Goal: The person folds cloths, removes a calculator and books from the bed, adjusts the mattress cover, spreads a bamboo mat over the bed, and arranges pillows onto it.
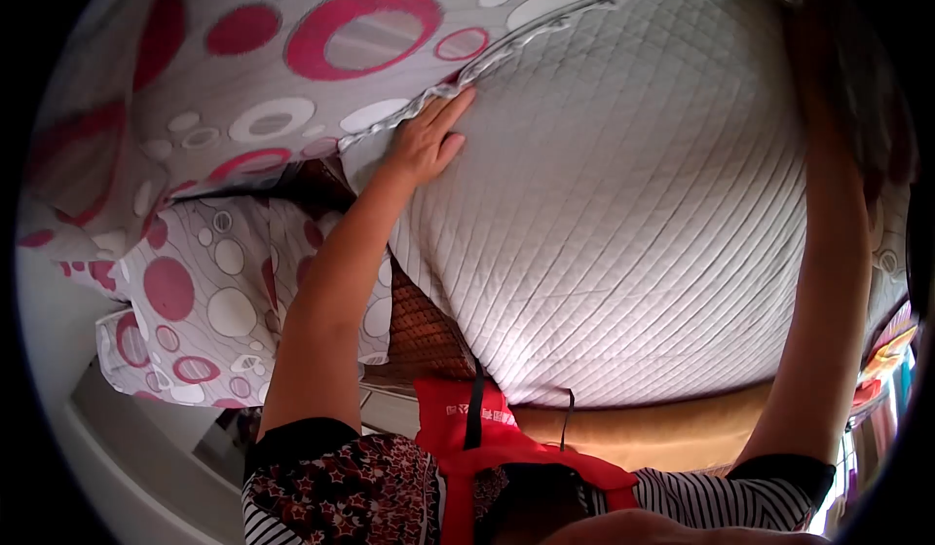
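A pale grey quilted bed pad [623, 194] with diamond stitching spreads across the middle of the head view. My left hand [429, 141] lies on its upper left border, fingers stretched out along the piped edge and thumb apart. Beyond that edge is a light fabric [438, 0] printed with pink and white circles. My right arm reaches up along the pad's right side. My right hand [808, 9] is in deep shadow near the upper right corner, and its fingers cannot be made out.
More circle-print cloth [229, 301] hangs at the left. Brown woven-looking material [424, 326] shows under the pad's left border. A yellow-orange padded edge [643, 428] runs below the pad, near my red apron [545, 457]. Colourful items [886, 360] are at the far right.
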`<state>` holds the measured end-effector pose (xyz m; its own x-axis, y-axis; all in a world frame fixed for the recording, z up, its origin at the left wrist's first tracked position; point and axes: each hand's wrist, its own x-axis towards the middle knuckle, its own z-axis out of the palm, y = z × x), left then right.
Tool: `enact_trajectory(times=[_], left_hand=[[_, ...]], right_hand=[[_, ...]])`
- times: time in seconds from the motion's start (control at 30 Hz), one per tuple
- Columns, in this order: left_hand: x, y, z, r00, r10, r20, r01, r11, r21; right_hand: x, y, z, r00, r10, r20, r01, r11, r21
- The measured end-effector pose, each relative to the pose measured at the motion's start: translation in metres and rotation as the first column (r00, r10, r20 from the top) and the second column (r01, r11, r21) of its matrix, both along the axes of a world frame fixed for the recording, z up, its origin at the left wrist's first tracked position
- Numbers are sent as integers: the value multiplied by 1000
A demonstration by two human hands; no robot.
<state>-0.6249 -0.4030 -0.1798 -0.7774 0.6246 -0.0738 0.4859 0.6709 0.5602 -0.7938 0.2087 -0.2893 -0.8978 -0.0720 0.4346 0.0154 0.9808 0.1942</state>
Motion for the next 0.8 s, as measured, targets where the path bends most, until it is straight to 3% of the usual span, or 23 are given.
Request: enact_trajectory(times=[0.07,0.17,0.2,0.27,0.3,0.37,0.4,0.47,0.57,0.63,0.73,0.8], left_hand=[[4,0,-6,1000,-6,-16,6,1000,4],[5,-14,-12,1000,6,-20,-5,998,61],[7,-12,-17,1000,8,-4,-7,995,95],[4,7,-13,998,62,14,-61,998,-35],[0,12,-12,996,78,51,-74,994,-84],[7,-11,-25,997,60,-44,-62,997,-47],[10,-20,-28,997,53,-54,-53,999,2],[9,-17,-21,990,8,-143,-2,999,39],[11,-17,-19,997,36,-61,-40,998,-58],[10,-20,-30,998,20,-53,-22,999,-36],[7,-17,-34,984,-39,-176,41,999,5],[10,-18,-33,991,-30,-129,31,999,7]], right_hand=[[0,-1,9,998,-49,49,51,998,-24],[3,-14,61,998,48,50,-45,997,-69],[17,-36,96,995,65,72,-64,998,-16],[61,-96,193,990,15,137,-32,992,125],[72,-108,190,998,29,52,-29,1000,8],[80,-134,165,984,55,-170,-110,936,-334],[83,-137,152,971,58,-230,-148,907,-395],[87,-117,139,969,65,-237,-132,951,-278],[82,-79,84,973,62,-220,-91,988,-127],[67,-79,89,988,9,157,52,924,-380],[53,-83,74,996,93,-7,-85,873,-481],[54,-92,92,999,30,-43,-50,792,-609]])
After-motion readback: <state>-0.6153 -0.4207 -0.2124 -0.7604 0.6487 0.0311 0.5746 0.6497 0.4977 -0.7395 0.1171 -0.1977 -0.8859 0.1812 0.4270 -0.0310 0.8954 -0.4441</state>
